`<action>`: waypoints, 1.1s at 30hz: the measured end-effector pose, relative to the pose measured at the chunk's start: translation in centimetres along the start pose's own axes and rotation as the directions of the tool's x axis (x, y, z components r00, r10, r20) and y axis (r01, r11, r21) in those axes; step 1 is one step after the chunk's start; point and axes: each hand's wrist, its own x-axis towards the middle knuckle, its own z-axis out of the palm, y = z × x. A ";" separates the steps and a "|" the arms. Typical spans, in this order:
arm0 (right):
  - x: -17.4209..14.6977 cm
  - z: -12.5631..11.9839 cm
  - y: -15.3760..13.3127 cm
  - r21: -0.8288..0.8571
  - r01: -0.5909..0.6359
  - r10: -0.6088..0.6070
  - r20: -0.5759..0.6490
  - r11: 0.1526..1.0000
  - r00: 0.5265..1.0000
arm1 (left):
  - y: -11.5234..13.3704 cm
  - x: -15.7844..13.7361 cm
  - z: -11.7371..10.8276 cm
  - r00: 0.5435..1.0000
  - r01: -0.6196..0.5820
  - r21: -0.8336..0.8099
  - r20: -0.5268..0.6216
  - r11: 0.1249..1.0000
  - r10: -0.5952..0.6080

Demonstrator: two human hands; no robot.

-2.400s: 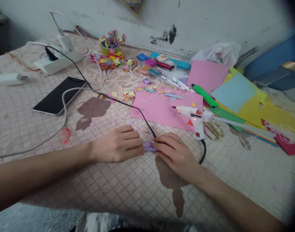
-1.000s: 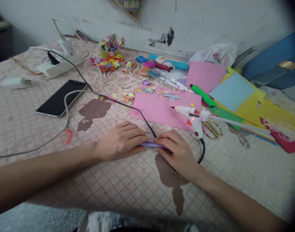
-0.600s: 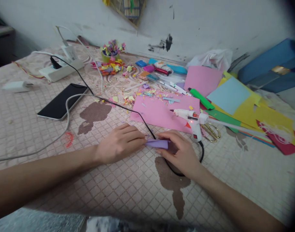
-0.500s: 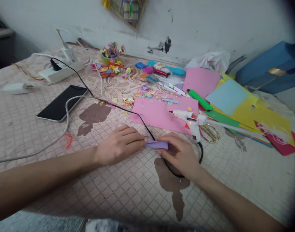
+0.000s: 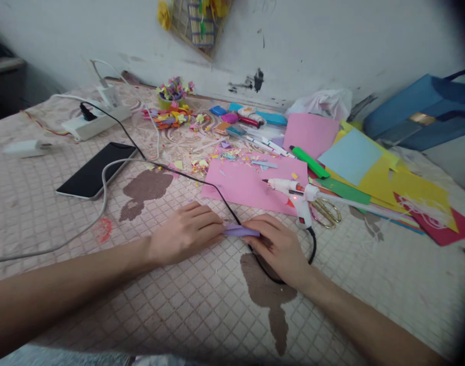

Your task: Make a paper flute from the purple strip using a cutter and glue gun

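A folded or rolled strip of purple paper (image 5: 237,231) lies between my two hands, low over the patterned tablecloth (image 5: 202,300). My left hand (image 5: 189,231) pinches its left end, with the fingertips partly hidden. Around the right end, my right hand (image 5: 280,246) is closed with thumb and fingers. A black cord passes beneath the paper and my right hand. Just beyond my right hand, a white glue gun (image 5: 293,190) rests with its small light lit and a long glue stick in its back. Gold-handled scissors (image 5: 326,212) lie beside it.
A pink sheet (image 5: 236,178) with paper scraps lies ahead. At the left are a phone (image 5: 97,170) and a power strip (image 5: 98,123) with cables. Coloured papers (image 5: 352,157), a green marker (image 5: 311,161) and a blue bag (image 5: 423,112) sit at the right. A small pot (image 5: 171,101) holds paper flowers.
The view has shifted slightly, so the table appears a little lower. The purple strip looks narrower, and my right thumb and fingers have closed further over it.
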 end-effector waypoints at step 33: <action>0.3 0.2 -0.1 -0.014 0.064 -0.064 -0.001 0.998 0.998 | -0.5 0.1 0.1 0.990 0.144 -0.210 0.023 0.967 -0.142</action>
